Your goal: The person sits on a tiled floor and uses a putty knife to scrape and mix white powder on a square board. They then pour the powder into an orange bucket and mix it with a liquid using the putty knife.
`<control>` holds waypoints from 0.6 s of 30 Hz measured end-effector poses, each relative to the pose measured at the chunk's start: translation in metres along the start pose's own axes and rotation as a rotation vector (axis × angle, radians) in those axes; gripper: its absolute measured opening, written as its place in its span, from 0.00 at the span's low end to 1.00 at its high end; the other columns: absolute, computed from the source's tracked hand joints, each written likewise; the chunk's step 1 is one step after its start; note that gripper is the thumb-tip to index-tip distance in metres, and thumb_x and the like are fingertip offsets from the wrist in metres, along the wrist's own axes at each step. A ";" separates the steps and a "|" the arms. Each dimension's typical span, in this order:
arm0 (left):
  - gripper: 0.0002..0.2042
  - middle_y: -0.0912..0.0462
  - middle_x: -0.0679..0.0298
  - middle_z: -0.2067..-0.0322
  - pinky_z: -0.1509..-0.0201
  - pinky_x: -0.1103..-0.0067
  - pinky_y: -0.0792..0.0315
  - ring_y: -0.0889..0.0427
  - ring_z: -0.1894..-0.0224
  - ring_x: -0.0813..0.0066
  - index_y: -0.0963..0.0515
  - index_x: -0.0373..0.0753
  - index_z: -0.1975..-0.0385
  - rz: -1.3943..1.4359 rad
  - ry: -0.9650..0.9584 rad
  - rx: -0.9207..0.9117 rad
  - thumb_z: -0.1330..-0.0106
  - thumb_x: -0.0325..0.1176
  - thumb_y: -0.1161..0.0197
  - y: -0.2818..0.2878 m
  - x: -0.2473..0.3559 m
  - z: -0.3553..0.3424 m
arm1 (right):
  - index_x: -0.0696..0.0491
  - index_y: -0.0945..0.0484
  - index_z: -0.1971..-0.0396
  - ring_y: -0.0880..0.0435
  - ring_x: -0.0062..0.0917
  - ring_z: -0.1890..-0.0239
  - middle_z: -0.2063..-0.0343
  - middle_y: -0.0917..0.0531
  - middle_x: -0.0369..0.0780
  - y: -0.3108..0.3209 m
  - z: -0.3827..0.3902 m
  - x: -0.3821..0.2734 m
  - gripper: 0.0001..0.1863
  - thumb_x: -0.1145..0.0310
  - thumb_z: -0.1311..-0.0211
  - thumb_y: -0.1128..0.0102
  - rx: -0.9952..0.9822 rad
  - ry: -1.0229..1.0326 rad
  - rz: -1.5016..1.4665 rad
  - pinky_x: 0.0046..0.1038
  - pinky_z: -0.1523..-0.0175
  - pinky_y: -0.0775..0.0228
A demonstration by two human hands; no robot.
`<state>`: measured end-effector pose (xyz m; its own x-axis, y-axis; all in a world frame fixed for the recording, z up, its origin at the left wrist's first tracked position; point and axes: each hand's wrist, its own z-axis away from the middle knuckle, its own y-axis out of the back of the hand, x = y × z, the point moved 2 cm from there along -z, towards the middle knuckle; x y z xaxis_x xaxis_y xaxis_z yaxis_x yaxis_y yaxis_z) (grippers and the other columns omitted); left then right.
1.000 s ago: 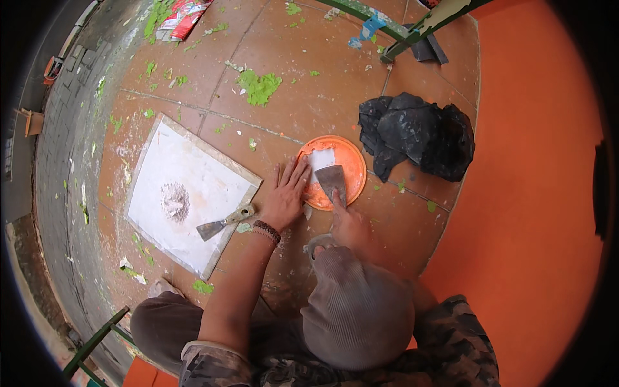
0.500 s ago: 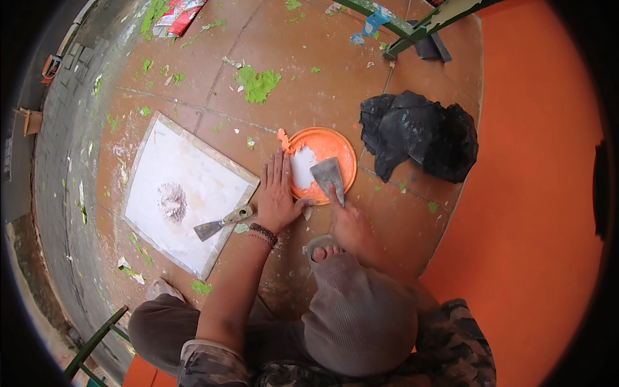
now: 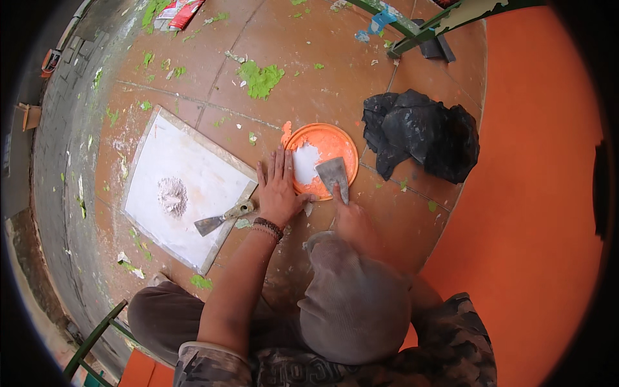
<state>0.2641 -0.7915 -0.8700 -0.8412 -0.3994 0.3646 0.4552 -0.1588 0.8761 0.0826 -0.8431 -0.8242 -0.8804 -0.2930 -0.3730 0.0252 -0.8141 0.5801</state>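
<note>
"What took up most room?"

"The brown tiled floor (image 3: 342, 84). Next came the orange surface (image 3: 529, 161), out at 3 o'clock from the middle of the view."

"And on the tiles?"

"A white board (image 3: 193, 145) lay at 9 o'clock, a crumpled black bag (image 3: 425, 135) at 2. The round orange lid (image 3: 332, 137) lay flat near the middle, between 12 and 1, with orange smears around a white patch."

"Where were the hands?"

"Left hand (image 3: 278, 193) at the lid's 8 o'clock: fingers slightly apart against the rim, thumb spread away from them. Right hand (image 3: 353, 226) at its 5 o'clock: fingers clamped on a scraper (image 3: 334, 174), index stretched along it, the blade over the smears. I couldn't tell how the hidden fingers sat."

"Anything smaller?"

"A second scraper (image 3: 211, 224) lay across the board's edge at the lid's 8 o'clock, a green flake (image 3: 261, 79) on the tiles at its 11, and a powder heap (image 3: 172, 197) on the board at its 9."
</note>
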 end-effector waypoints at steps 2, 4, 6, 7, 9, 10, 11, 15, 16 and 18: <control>0.58 0.54 0.55 0.28 0.25 0.55 0.66 0.56 0.25 0.60 0.53 0.35 0.29 -0.012 -0.014 0.037 0.54 0.66 0.35 -0.005 0.000 -0.001 | 0.57 0.54 0.29 0.21 0.49 0.62 0.67 0.23 0.60 -0.005 -0.002 0.004 0.41 0.75 0.44 0.52 0.118 0.082 0.034 0.44 0.55 0.29; 0.56 0.53 0.53 0.28 0.26 0.54 0.64 0.55 0.26 0.57 0.50 0.33 0.30 -0.042 -0.021 0.062 0.54 0.66 0.35 0.000 0.001 0.000 | 0.57 0.52 0.29 0.21 0.47 0.64 0.69 0.23 0.58 -0.002 0.003 0.005 0.40 0.75 0.44 0.51 0.192 0.122 -0.026 0.44 0.58 0.30; 0.55 0.52 0.51 0.29 0.26 0.53 0.63 0.54 0.26 0.55 0.47 0.31 0.32 -0.089 -0.034 0.108 0.52 0.67 0.38 0.002 0.001 0.002 | 0.57 0.50 0.30 0.21 0.46 0.66 0.71 0.23 0.56 0.008 0.013 0.006 0.39 0.74 0.43 0.51 0.222 0.127 -0.186 0.44 0.61 0.31; 0.54 0.51 0.49 0.29 0.26 0.53 0.63 0.54 0.26 0.54 0.46 0.29 0.33 -0.125 -0.040 0.141 0.51 0.68 0.40 -0.001 0.001 0.005 | 0.57 0.50 0.30 0.21 0.46 0.66 0.71 0.23 0.55 0.004 0.014 0.014 0.38 0.74 0.42 0.51 0.267 0.149 -0.203 0.43 0.62 0.31; 0.53 0.51 0.46 0.30 0.26 0.53 0.62 0.53 0.27 0.52 0.43 0.26 0.35 -0.153 0.007 0.170 0.48 0.70 0.45 -0.007 0.007 0.012 | 0.57 0.49 0.30 0.22 0.46 0.67 0.71 0.23 0.53 -0.013 0.022 0.036 0.37 0.73 0.41 0.51 0.354 0.183 -0.234 0.43 0.63 0.31; 0.52 0.50 0.44 0.30 0.27 0.53 0.62 0.53 0.27 0.51 0.42 0.25 0.36 -0.147 0.057 0.168 0.47 0.71 0.47 -0.012 0.012 0.014 | 0.53 0.44 0.32 0.21 0.47 0.67 0.72 0.23 0.53 -0.016 0.026 0.036 0.34 0.72 0.40 0.49 0.389 0.161 -0.245 0.43 0.63 0.30; 0.52 0.50 0.43 0.31 0.27 0.53 0.61 0.53 0.27 0.50 0.41 0.23 0.37 -0.143 0.110 0.167 0.46 0.71 0.49 -0.017 0.016 0.015 | 0.50 0.39 0.33 0.21 0.48 0.68 0.72 0.22 0.52 -0.019 0.029 0.036 0.31 0.71 0.39 0.47 0.423 0.140 -0.256 0.43 0.63 0.29; 0.45 0.51 0.41 0.31 0.27 0.53 0.61 0.53 0.27 0.47 0.40 0.26 0.37 0.075 0.210 0.046 0.42 0.63 0.43 -0.027 0.030 0.013 | 0.43 0.35 0.34 0.20 0.48 0.68 0.72 0.21 0.50 -0.019 0.034 0.034 0.31 0.70 0.39 0.44 0.519 0.193 -0.143 0.43 0.64 0.27; 0.44 0.52 0.42 0.30 0.27 0.53 0.61 0.54 0.27 0.47 0.41 0.27 0.36 0.135 0.206 0.001 0.43 0.60 0.41 -0.017 0.028 0.012 | 0.46 0.39 0.33 0.21 0.48 0.68 0.70 0.22 0.51 -0.019 0.034 0.034 0.32 0.71 0.39 0.46 0.464 0.199 -0.128 0.43 0.63 0.28; 0.44 0.54 0.43 0.30 0.27 0.53 0.60 0.56 0.27 0.47 0.43 0.30 0.35 0.143 0.088 0.040 0.44 0.56 0.37 -0.002 0.021 0.006 | 0.51 0.47 0.29 0.22 0.47 0.68 0.68 0.24 0.53 -0.012 0.034 0.032 0.36 0.71 0.39 0.50 0.359 0.214 -0.095 0.43 0.61 0.29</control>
<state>0.2436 -0.7944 -0.8621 -0.7389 -0.4935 0.4589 0.5549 -0.0594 0.8298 0.0383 -0.8253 -0.8180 -0.7518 -0.3536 -0.5566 -0.2506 -0.6275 0.7372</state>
